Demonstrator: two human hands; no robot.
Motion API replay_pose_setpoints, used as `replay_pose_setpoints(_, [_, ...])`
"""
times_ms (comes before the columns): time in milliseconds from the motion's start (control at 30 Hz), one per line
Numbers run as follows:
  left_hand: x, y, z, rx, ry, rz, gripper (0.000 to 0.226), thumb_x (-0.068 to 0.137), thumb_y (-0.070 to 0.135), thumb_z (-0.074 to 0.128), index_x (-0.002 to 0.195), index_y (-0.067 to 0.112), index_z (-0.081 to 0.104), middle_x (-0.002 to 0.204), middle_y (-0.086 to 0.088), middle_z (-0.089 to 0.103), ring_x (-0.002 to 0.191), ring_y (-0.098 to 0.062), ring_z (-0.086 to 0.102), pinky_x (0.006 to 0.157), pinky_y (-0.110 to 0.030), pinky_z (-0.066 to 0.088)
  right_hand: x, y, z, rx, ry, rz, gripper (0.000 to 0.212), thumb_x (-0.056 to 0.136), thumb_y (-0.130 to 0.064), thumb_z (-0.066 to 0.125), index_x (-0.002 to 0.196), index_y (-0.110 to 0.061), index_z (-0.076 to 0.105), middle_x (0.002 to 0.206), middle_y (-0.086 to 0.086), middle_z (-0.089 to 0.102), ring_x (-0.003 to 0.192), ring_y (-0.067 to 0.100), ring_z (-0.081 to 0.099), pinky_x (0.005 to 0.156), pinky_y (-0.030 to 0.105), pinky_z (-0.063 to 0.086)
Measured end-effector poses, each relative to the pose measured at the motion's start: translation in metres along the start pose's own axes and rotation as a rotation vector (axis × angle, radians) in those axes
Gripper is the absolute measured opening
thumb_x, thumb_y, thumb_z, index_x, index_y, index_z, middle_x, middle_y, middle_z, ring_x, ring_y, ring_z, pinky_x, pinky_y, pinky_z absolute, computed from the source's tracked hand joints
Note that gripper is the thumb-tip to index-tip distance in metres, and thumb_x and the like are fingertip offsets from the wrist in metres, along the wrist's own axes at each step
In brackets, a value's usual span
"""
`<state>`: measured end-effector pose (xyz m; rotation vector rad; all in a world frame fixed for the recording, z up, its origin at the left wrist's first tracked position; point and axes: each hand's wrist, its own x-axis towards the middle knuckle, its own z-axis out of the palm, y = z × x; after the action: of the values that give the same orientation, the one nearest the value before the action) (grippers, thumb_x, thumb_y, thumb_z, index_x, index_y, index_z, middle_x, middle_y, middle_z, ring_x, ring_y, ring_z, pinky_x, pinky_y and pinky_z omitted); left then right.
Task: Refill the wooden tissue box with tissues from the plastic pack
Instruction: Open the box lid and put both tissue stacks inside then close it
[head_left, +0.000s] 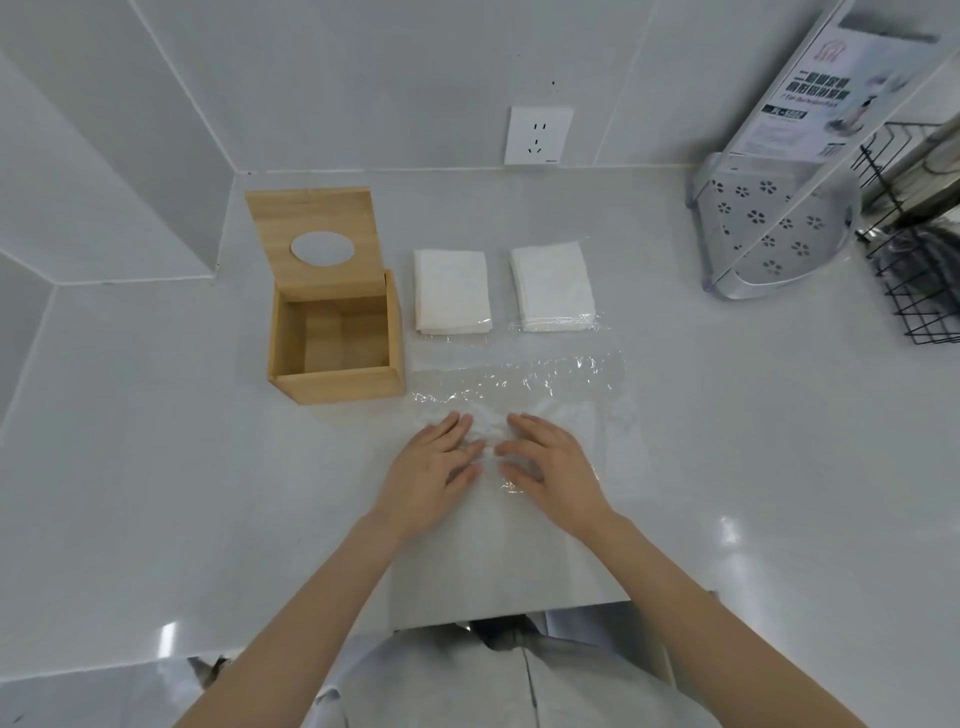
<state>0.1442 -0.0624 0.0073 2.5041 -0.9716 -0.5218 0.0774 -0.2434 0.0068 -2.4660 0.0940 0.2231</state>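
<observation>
Wooden tissue box (336, 332), square, light-coloured, stands at back left of the pale grey surface (727, 467). Hinged lid (317, 236) with its oval opening is swung up and leans back toward the wall. Interior in view: bare, no tissues inside.

Just right of the box: first stack of folded white tissues (452, 291), no wrap seen over its top. Beside that, apart by a narrow gap, second stack of folded white tissues (551, 287), with clear film showing along its front and right edges; cannot tell whether it is wrapped all round.

Nearer the person: sheet of crinkled clear plastic wrap (519, 384) spread flat on the surface, in front of both stacks.

Left hand (436, 467) and right hand (550, 467) lie side by side on the near part of the wrap, palms down, fingers straight and slightly spread. Neither grip is closed on anything; both released, pressing or smoothing the film.

Progress, as judged: box opened, pack apparently opened, tissues out and laid ready. Left to do: lift the stacks, seat them in the box, close the lid, perhaps draw a sheet through the opening. Loading itself not yet begun.

Also present: white wall socket (538, 135) behind; clear perforated plastic rack (769, 234) with printed card, and black wire basket (919, 291), far right.
</observation>
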Motion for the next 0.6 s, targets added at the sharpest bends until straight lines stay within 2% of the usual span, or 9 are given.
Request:
replay_pose_setpoints(100, [0.003, 0.006, -0.007, -0.072, 0.002, -0.041, 0.067, 0.084, 0.054, 0.018, 0.124, 0.018, 0.058, 0.146, -0.005, 0.040, 0.139, -0.019, 0.030, 0.111, -0.026, 0.020, 0.003, -0.004, -0.003, 0.002, -0.007, 0.007, 0.040, 0.086, -0.043, 0.045, 0.100, -0.017, 0.072, 0.133, 0.011, 0.056, 0.129, 0.026, 0.045, 0.107, 0.040, 0.034])
replay_pose_setpoints(167, [0.004, 0.006, -0.009, -0.099, -0.030, -0.063, 0.055, 0.093, 0.048, 0.023, 0.130, 0.020, 0.052, 0.151, -0.001, 0.030, 0.142, -0.013, 0.019, 0.113, -0.023, 0.013, 0.003, -0.007, -0.009, -0.009, -0.026, 0.004, 0.049, 0.086, -0.049, 0.036, 0.102, -0.018, 0.072, 0.133, 0.009, 0.056, 0.130, 0.024, 0.044, 0.107, 0.041, 0.034])
replay_pose_setpoints(233, [0.004, 0.008, -0.012, -0.104, -0.074, -0.065, 0.040, 0.098, 0.036, 0.032, 0.132, 0.021, 0.050, 0.153, 0.000, 0.027, 0.143, -0.012, 0.016, 0.113, -0.024, 0.012, 0.004, -0.009, -0.014, -0.019, -0.048, -0.013, 0.042, 0.090, -0.043, 0.042, 0.104, -0.017, 0.071, 0.134, 0.009, 0.055, 0.130, 0.023, 0.043, 0.108, 0.036, 0.032])
replay_pose_setpoints(300, [0.005, 0.011, -0.017, -0.121, -0.099, -0.065, 0.038, 0.098, 0.031, 0.035, 0.131, 0.020, 0.051, 0.153, 0.000, 0.027, 0.143, -0.011, 0.016, 0.112, -0.024, 0.014, 0.005, -0.010, -0.018, -0.043, -0.049, -0.041, 0.031, 0.093, -0.033, 0.048, 0.107, -0.016, 0.070, 0.135, 0.008, 0.054, 0.131, 0.022, 0.041, 0.107, 0.029, 0.029])
replay_pose_setpoints(367, [0.006, 0.011, -0.022, -0.178, -0.115, -0.073, 0.036, 0.098, 0.029, 0.038, 0.126, 0.017, 0.056, 0.149, -0.002, 0.036, 0.142, -0.012, 0.021, 0.109, -0.024, 0.020, 0.008, -0.011, -0.022, -0.066, -0.069, -0.046, 0.028, 0.095, -0.030, 0.049, 0.107, -0.016, 0.070, 0.132, 0.007, 0.057, 0.129, 0.021, 0.042, 0.104, 0.026, 0.029])
replay_pose_setpoints(433, [0.008, 0.011, -0.024, -0.255, -0.113, -0.105, 0.030, 0.097, 0.028, 0.040, 0.109, 0.014, 0.064, 0.134, -0.009, 0.051, 0.139, -0.017, 0.030, 0.102, -0.028, 0.029, 0.011, -0.013, -0.025, -0.076, -0.064, -0.052, 0.026, 0.094, -0.027, 0.051, 0.103, -0.012, 0.071, 0.120, 0.008, 0.065, 0.120, 0.024, 0.050, 0.099, 0.028, 0.035])
replay_pose_setpoints(500, [0.009, 0.013, -0.024, -0.325, -0.073, -0.150, 0.026, 0.097, 0.026, 0.042, 0.080, 0.018, 0.060, 0.105, -0.009, 0.061, 0.130, -0.024, 0.039, 0.091, -0.032, 0.035, 0.011, -0.018, -0.029, -0.086, 0.008, -0.045, 0.020, 0.090, -0.021, 0.058, 0.099, -0.010, 0.071, 0.108, 0.007, 0.070, 0.109, 0.026, 0.057, 0.091, 0.029, 0.040])
replay_pose_setpoints(567, [0.010, 0.016, -0.028, -0.395, -0.041, -0.210, 0.035, 0.096, 0.025, 0.044, 0.061, 0.029, 0.045, 0.076, -0.004, 0.052, 0.120, -0.022, 0.046, 0.080, -0.031, 0.035, 0.008, -0.022, -0.028, -0.111, 0.169, -0.054, 0.016, 0.082, -0.016, 0.064, 0.097, -0.013, 0.070, 0.101, 0.003, 0.070, 0.100, 0.021, 0.059, 0.085, 0.023, 0.039])
replay_pose_setpoints(600, [0.010, 0.017, -0.030, -0.419, -0.035, -0.219, 0.039, 0.095, 0.027, 0.045, 0.057, 0.033, 0.041, 0.072, -0.004, 0.044, 0.110, -0.017, 0.053, 0.076, -0.030, 0.034, 0.005, -0.025, -0.026, -0.108, 0.260, -0.066, 0.015, 0.079, -0.016, 0.064, 0.093, -0.014, 0.070, 0.094, 0.001, 0.069, 0.094, 0.015, 0.058, 0.080, 0.018, 0.039])
